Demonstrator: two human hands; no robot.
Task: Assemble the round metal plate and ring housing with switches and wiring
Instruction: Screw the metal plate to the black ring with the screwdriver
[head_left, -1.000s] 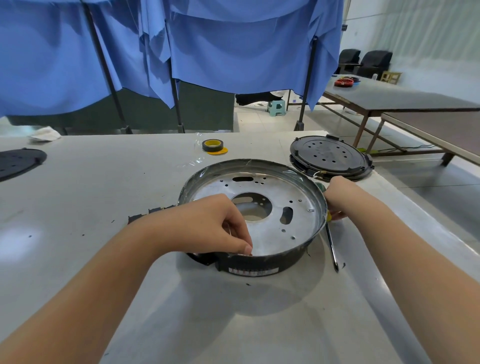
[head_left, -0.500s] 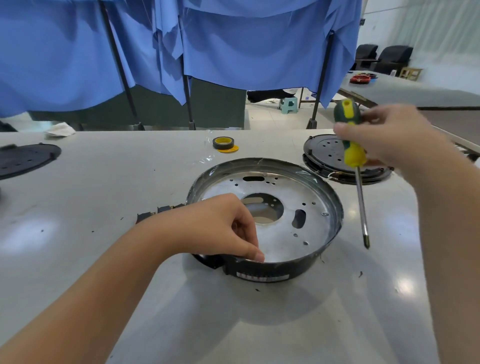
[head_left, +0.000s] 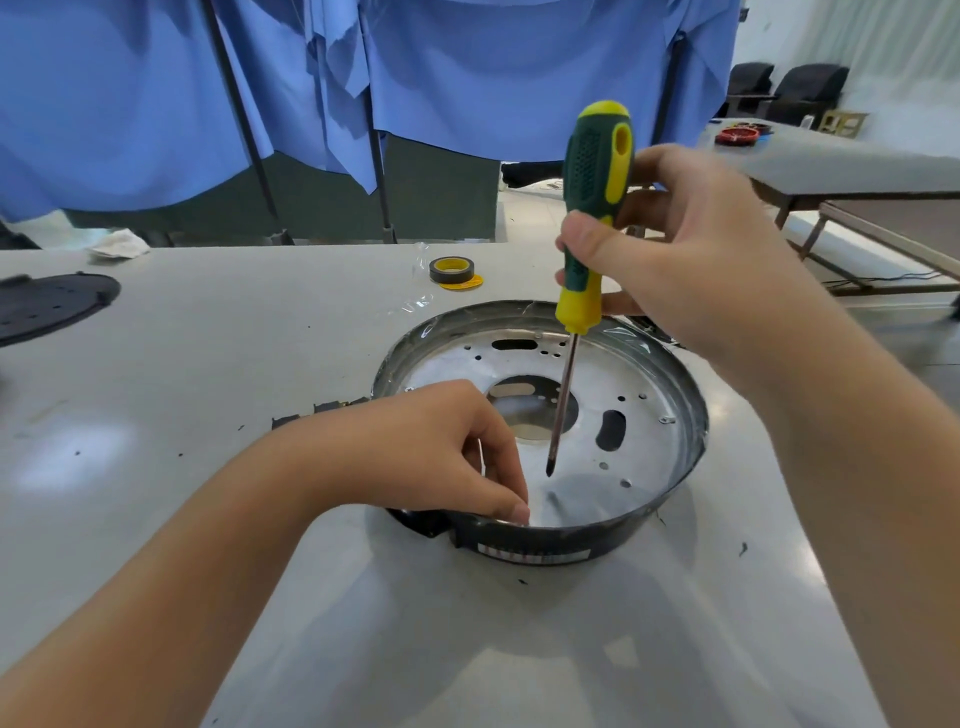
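The dark ring housing (head_left: 670, 499) sits on the grey table with the round metal plate (head_left: 639, 410) lying inside it. My left hand (head_left: 436, 447) rests over the housing's near-left rim, fingers curled down inside the wall, pinching something too small to make out. My right hand (head_left: 696, 260) grips a green and yellow screwdriver (head_left: 595, 208) upright above the plate. Its tip hangs just over the near part of the plate, close to my left fingers. Black switch parts (head_left: 322, 408) poke out beside the housing's left side.
A roll of tape (head_left: 451, 270) lies behind the housing. A black round cover (head_left: 52, 306) sits at the far left. Blue cloth hangs on stands behind the table (head_left: 208, 364). Another table (head_left: 841, 166) stands at the right.
My right hand picked the screwdriver up from the table at the right, lifted it, and brought it over the plate, tip down. My left hand stayed at the near rim.
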